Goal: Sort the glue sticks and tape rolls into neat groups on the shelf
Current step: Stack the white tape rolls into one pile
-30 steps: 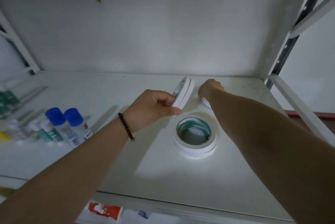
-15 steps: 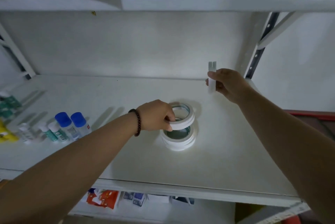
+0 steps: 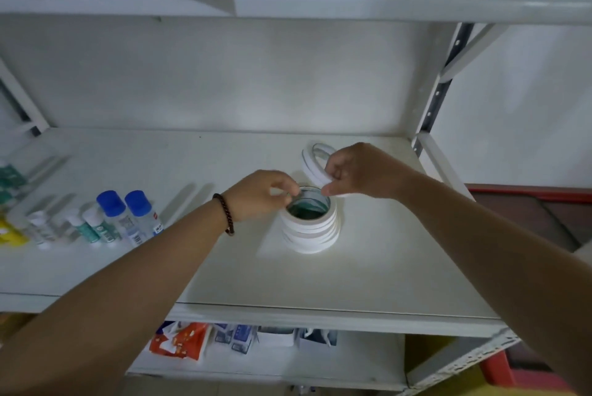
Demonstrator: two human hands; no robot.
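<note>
White tape roll (image 3: pixel 315 161), tilted, pinched in right hand (image 3: pixel 358 171) grip just above the tape stack (image 3: pixel 310 224). Left hand (image 3: pixel 261 193) grip: fingertips on the stack's top rim, steadying, not lifting. Stack sits mid-shelf (image 3: pixel 368 267). Glue sticks (image 3: pixel 118 219) stand grouped well apart at left. Judging: nearly done; held roll not yet stacked, far-left items too blurred to check.

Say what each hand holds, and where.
Right hand: tape rolls, pinched at the rim. Left hand: fingers on the stack's top rim.
</note>
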